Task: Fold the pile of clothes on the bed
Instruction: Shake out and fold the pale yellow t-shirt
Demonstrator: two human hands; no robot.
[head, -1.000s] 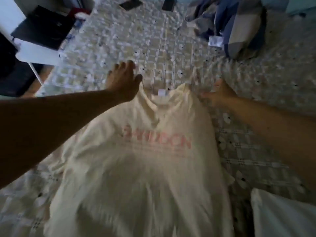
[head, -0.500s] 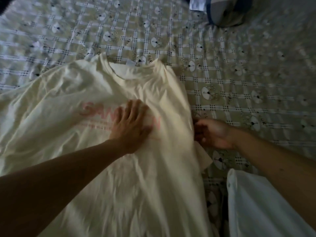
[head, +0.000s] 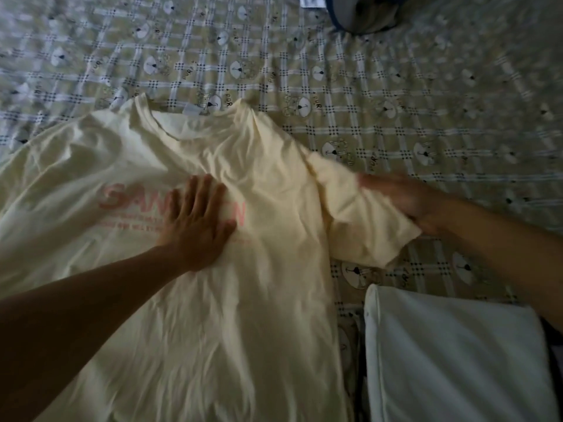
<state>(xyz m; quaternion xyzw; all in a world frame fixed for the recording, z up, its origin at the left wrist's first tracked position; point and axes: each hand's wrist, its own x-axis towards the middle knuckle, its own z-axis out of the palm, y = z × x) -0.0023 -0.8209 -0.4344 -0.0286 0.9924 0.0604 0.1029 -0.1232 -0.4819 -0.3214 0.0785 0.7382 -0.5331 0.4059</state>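
Note:
A cream T-shirt (head: pixel 231 315) with pink lettering lies face up on the checked bed sheet (head: pixel 396 95), collar toward the far side. My left hand (head: pixel 198 223) rests flat on its chest, fingers spread, covering the middle of the lettering. My right hand (head: pixel 405 199) is blurred at the shirt's right sleeve (head: pixel 362 220), which is spread out to the right; the fingers lie over the sleeve's outer edge and the thumb seems to be under it.
A folded white garment (head: pixel 451 360) lies at the lower right, close to the shirt's side. A heap of blue and grey clothes (head: pixel 362 13) sits at the top edge. Bare sheet stretches across the far side and right.
The shirt was dropped flat on the bed. My left hand went from the collar to the chest. My right hand pulled the right sleeve out sideways from under the shirt's edge.

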